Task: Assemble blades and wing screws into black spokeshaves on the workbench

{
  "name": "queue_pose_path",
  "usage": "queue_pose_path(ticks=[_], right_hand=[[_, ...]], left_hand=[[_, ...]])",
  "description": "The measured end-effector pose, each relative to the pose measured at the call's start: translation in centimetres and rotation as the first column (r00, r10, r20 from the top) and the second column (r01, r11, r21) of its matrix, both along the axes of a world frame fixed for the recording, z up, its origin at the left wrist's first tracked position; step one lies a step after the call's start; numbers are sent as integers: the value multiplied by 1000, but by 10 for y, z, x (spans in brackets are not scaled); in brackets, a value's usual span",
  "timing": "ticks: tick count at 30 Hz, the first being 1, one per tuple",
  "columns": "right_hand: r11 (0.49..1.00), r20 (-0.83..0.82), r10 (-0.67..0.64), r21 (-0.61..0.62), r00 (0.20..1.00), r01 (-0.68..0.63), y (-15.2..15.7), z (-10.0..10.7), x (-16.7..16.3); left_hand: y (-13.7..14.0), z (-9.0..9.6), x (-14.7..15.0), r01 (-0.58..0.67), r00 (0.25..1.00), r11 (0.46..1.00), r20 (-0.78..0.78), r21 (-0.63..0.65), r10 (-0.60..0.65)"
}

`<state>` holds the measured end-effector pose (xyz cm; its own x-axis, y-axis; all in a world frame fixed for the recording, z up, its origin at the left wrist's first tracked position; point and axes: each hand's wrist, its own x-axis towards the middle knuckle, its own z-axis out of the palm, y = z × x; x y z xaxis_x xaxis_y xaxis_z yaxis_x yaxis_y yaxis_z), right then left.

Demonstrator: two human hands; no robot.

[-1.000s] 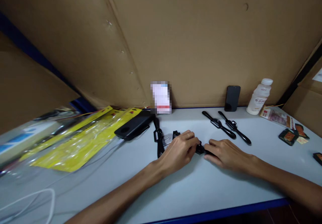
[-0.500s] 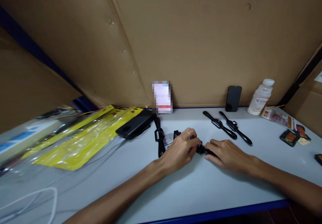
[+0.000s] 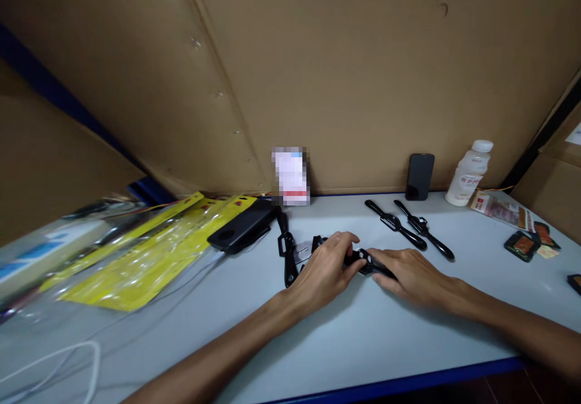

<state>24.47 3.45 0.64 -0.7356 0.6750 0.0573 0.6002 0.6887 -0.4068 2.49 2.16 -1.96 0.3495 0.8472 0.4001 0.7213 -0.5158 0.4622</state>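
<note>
Both hands meet low on the pale grey worktop (image 3: 363, 343), the left hand (image 3: 324, 271) and right hand (image 3: 411, 274) each pinching an end of a small black plastic watch (image 3: 362, 262) between them. Just behind it lie 2 more black strapped watches (image 3: 408, 230), and a black upright phone (image 3: 419, 176) leans on the cardboard wall

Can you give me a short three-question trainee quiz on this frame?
1. True or false: both hands touch the same small black part.
2. What stands against the cardboard wall nearest the white bottle? A) dark phone B) yellow packet C) white cable
3. How many black watches lie side by side beyond the right hand?

Key: 1 true; the left hand meets it too. 2 A, the dark phone. 3 two.
</note>
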Motion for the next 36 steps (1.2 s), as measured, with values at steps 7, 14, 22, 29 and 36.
queue_pose_path(ticks=[7, 14, 22, 29, 36], right_hand=[[1000, -9, 13, -9, 1000, -13, 2, -3, 1], [999, 30, -6, 32, 1000, 5, 1, -4, 1], [999, 34, -9, 40, 999, 7, -1, 1, -1], [1000, 27, -3, 28, 1000, 3, 0, -1, 0], [998, 18, 1, 57, 1000, -2, 0, -5, 0]], left_hand=[[-1, 3, 6, -36, 995, 999, -99, -29, 33], [10, 14, -19, 77, 989, 997, -130, 1, -76], [11, 13, -24, 161, 951, 987, -266, -2, -155], [11, 12, -23, 142, 945, 990, -296, -12, -140], [2, 11, -6, 66, 985, 997, -165, 43, -58]])
